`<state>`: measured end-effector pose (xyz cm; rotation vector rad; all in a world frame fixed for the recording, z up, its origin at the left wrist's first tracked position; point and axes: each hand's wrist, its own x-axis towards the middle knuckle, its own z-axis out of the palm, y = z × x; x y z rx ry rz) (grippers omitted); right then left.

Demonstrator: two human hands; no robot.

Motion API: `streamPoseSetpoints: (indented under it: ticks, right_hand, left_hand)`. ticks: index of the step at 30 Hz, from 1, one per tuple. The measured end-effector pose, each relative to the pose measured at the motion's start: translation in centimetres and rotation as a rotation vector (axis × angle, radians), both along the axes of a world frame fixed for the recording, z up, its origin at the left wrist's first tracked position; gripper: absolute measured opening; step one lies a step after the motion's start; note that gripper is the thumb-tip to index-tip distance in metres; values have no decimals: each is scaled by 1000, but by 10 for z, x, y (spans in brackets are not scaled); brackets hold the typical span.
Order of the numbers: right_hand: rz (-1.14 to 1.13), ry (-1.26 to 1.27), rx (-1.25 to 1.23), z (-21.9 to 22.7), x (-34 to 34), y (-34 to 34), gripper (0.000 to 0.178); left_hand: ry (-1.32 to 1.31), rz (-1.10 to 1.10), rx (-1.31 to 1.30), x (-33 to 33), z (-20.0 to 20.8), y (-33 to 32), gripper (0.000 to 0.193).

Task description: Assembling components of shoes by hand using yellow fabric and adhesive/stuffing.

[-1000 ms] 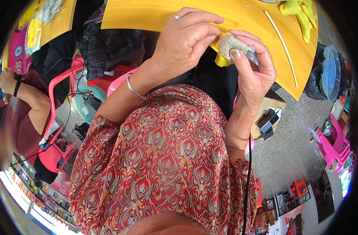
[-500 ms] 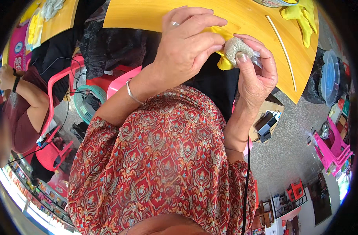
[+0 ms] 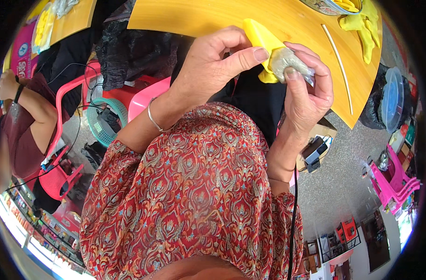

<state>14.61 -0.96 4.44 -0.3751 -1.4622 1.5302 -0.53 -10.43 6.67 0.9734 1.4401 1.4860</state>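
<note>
Over the table's near edge, my right hand grips a small clear plastic bag packed with greyish, grainy filling, thumb in front and fingers behind. A bright yellow, smooth, cloth-like piece lies against the bag's left side, with a fold hanging just below it. My left hand has its thumb and fingers closed on that yellow piece and holds it stretched upward. Its fingertips are hidden behind the yellow material. I cannot tell whether the piece wraps round the bag.
On the yellow table lie a thin pale stick and limp yellow pieces beside a round tin. A blue-lidded tub stands off the right corner. Left are a green basket, pink chair and seated person.
My left hand has closed from spread fingers onto the yellow piece and pulled it up into view. The right hand keeps its grip on the bag, now showing more of its plastic end.
</note>
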Motion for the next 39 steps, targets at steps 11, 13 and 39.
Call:
streamPoseSetpoints:
  ticks: [11, 13, 39]
  right_hand:
    - [-10, -140, 36, 9, 0, -8, 27]
    - [-8, -133, 44, 8, 1, -6, 27]
    - [-178, -147, 53, 14, -2, -17, 29]
  left_hand:
    - [-562, 161, 111, 10, -6, 9, 20]
    - [-680, 127, 116, 8, -8, 9, 21]
    - [350, 196, 63, 13, 9, 3, 11]
